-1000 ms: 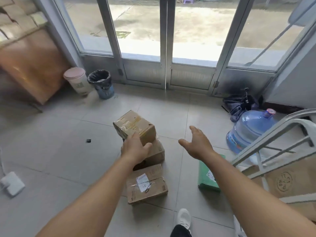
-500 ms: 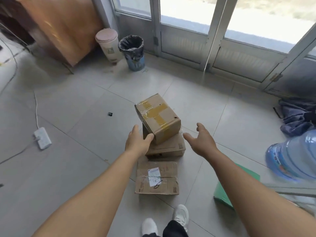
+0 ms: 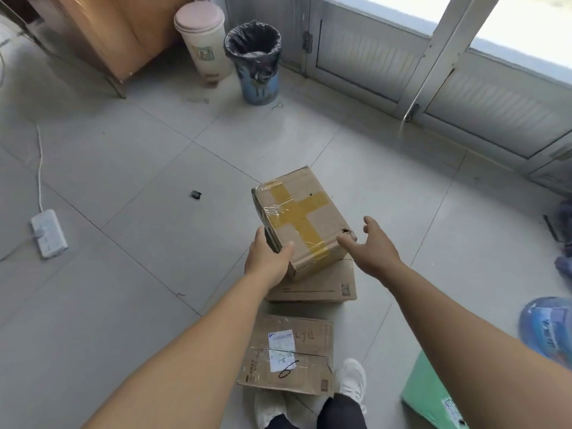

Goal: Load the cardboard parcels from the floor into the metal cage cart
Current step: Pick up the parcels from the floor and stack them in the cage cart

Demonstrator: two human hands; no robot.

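Observation:
A cardboard parcel with a yellow tape cross (image 3: 301,218) is held tilted above the floor. My left hand (image 3: 267,258) grips its near left corner, thumb on top. Just right of that parcel's near right corner, my right hand (image 3: 373,247) is spread with straight fingers, and I cannot tell whether it touches the cardboard. Under the lifted parcel a second parcel (image 3: 318,284) lies flat on the tiles. A third parcel with a white label (image 3: 286,356) lies nearer, by my shoes. The metal cage cart is out of view.
A green package (image 3: 430,397) lies at the lower right, a blue water bottle (image 3: 544,328) beside it. A lined bin (image 3: 253,61) and a pink-lidded bin (image 3: 202,38) stand by the glass doors. A white power strip (image 3: 48,233) with its cord lies left.
The view has tilted down and turned left, so the cart has left the frame. My left hand has lifted the taped parcel nearer, and my right hand has closed in on its right side.

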